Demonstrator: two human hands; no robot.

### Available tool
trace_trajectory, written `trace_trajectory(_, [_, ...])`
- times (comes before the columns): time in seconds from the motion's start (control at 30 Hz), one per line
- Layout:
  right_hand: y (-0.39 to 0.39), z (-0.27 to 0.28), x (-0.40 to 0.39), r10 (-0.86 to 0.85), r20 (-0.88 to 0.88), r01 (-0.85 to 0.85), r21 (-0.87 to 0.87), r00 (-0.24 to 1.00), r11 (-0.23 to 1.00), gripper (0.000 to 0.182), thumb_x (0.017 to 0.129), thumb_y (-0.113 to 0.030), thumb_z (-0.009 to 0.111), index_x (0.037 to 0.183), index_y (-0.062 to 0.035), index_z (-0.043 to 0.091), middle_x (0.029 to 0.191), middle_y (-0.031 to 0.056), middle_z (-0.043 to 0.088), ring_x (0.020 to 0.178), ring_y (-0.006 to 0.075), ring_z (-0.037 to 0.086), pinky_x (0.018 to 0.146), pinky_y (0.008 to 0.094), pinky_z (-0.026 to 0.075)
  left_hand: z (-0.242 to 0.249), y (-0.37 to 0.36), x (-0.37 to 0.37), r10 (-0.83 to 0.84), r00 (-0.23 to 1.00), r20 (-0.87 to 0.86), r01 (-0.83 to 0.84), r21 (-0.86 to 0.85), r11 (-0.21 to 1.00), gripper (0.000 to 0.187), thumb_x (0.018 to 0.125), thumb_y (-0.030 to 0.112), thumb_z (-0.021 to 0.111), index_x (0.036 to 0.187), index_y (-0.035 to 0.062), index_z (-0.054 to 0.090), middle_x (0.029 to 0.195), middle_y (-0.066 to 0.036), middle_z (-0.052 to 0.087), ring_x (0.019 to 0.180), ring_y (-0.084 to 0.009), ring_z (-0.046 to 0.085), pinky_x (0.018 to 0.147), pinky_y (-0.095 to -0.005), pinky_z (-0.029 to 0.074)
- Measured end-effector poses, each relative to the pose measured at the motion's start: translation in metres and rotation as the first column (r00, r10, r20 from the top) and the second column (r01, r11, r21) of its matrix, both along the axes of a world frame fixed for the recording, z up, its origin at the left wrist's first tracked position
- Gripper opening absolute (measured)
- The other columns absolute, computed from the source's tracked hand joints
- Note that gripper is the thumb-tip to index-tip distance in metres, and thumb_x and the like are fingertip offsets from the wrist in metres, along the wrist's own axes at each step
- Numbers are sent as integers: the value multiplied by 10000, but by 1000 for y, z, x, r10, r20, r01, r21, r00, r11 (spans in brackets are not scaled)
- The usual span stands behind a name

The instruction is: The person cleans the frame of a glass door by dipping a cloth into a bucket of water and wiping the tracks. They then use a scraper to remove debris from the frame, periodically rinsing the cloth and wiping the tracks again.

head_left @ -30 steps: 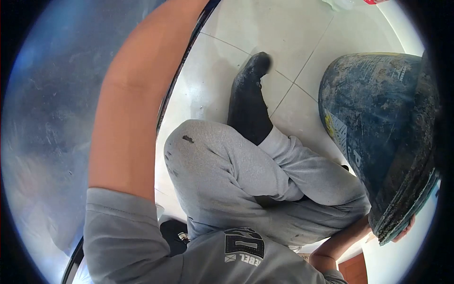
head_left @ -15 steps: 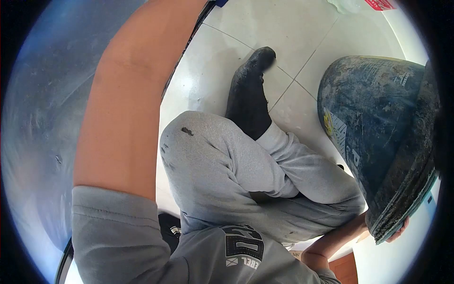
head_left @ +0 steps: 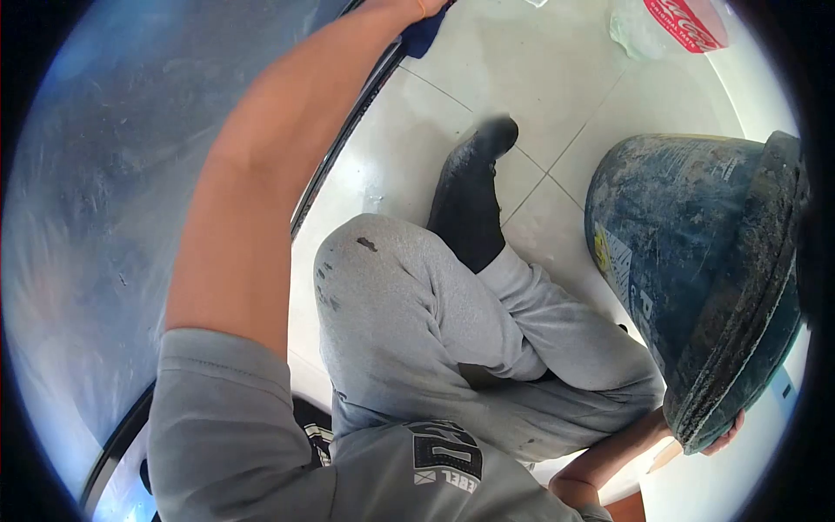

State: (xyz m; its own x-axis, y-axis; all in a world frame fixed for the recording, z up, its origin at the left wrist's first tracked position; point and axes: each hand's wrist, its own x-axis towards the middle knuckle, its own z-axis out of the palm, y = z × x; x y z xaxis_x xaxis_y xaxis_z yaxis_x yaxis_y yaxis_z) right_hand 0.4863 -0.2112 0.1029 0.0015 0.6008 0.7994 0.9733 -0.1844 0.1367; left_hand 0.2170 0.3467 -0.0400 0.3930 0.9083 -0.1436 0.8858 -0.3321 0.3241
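My left arm reaches across a large, smeared, glossy panel (head_left: 113, 217) with a black edge. At the top of the view, my left hand (head_left: 424, 7) is partly cut off. Its fingers are closed on a dark blue cloth (head_left: 423, 36) that hangs over the panel's edge. To the right, a dirty dark blue bucket (head_left: 687, 235) lies tilted, its crusted rim facing down and right. My right hand (head_left: 724, 435) grips this rim from below, with only some fingers showing. The bucket hides the rest of that hand.
My crossed legs in grey trousers (head_left: 391, 304) and a black shoe (head_left: 470, 191) occupy the middle, on a pale tiled floor (head_left: 539, 96). A plastic bottle with a red label (head_left: 687, 22) lies at the top right. A white surface (head_left: 713, 483) sits below the bucket.
The view has shifted, so more of my left hand, the blue cloth and the bottle show. My left forearm now slants further right. The right hand stays at the bucket's rim.
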Motion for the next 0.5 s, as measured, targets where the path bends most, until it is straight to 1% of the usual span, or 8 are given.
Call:
trace_trajectory(0.03, [4, 0, -2, -5, 3, 5, 3, 1000, 1000, 669, 918, -420, 613, 1406, -112, 274, 1278, 240, 478, 1149, 352, 532, 926, 517, 499, -1, -6, -4, -30, 997, 66, 27, 46, 999, 395, 859, 213, 688, 1128, -56, 587, 1059, -290, 647, 1038, -429, 617, 877, -459, 525])
trace_trajectory(0.1, [11, 1, -9, -42, 29, 42, -2, 999, 999, 688, 897, -402, 652, 1396, -104, 284, 1273, 241, 483, 1139, 353, 539, 921, 519, 500, -15, -9, -13, -73, 947, 314, 20, 167, 986, 384, 865, 165, 669, 1147, -53, 525, 1026, -298, 643, 1005, -444, 620, 847, -470, 522])
trace_trajectory(0.17, [13, 2, -11, -58, 49, 58, -9, 997, 998, 715, 874, -384, 689, 1390, -95, 288, 1269, 242, 489, 1123, 354, 549, 914, 522, 503, -21, -19, -18, -108, 822, 559, -38, 243, 969, 359, 864, 79, 635, 1147, -27, 441, 1052, -309, 599, 990, -464, 592, 832, -479, 498])
trace_trajectory(0.27, [7, 5, -6, -28, 42, 28, -10, 999, 1000, 742, 850, -366, 725, 1382, -83, 292, 1251, 242, 500, 1095, 357, 566, 902, 520, 510, -26, -37, -28, -218, 857, 467, 32, 375, 927, 339, 853, 75, 629, 1126, -29, 458, 1120, -305, 542, 1009, -460, 552, 867, -476, 475])
trace_trajectory(0.3, [5, 3, -4, -20, 46, 21, -7, 999, 1000, 743, 849, -365, 726, 1381, -82, 291, 1246, 243, 503, 1090, 358, 569, 899, 517, 513, -32, -35, -32, -309, 877, 366, 129, 441, 888, 321, 853, 86, 609, 1131, -41, 510, 1138, -291, 508, 1022, -437, 531, 902, -477, 457])
trace_trajectory(0.4, [5, 0, -1, -23, 67, 23, 7, 997, 1000, 741, 856, -367, 719, 1382, -83, 281, 1236, 247, 506, 1086, 358, 572, 890, 507, 519, -41, -40, -31, -232, 939, 255, 88, 474, 876, 288, 866, 102, 575, 1105, -59, 586, 1120, -271, 521, 1023, -423, 545, 918, -471, 454])
trace_trajectory(0.43, [6, -1, -1, -31, 65, 30, 13, 997, 999, 743, 859, -368, 716, 1385, -86, 273, 1236, 248, 505, 1090, 358, 571, 888, 503, 520, -42, -38, -27, -174, 960, 220, 77, 390, 917, 274, 877, 78, 532, 1093, -51, 642, 1132, -271, 522, 1041, -421, 543, 943, -468, 446])
trace_trajectory(0.5, [12, -3, -5, -42, 70, 41, 15, 997, 999, 751, 862, -373, 712, 1391, -89, 261, 1241, 250, 501, 1095, 356, 569, 885, 499, 521, -44, -29, -20, -147, 973, 179, 84, 318, 944, 266, 880, 57, 513, 1083, -46, 651, 1137, -280, 525, 1049, -423, 539, 949, -470, 444])
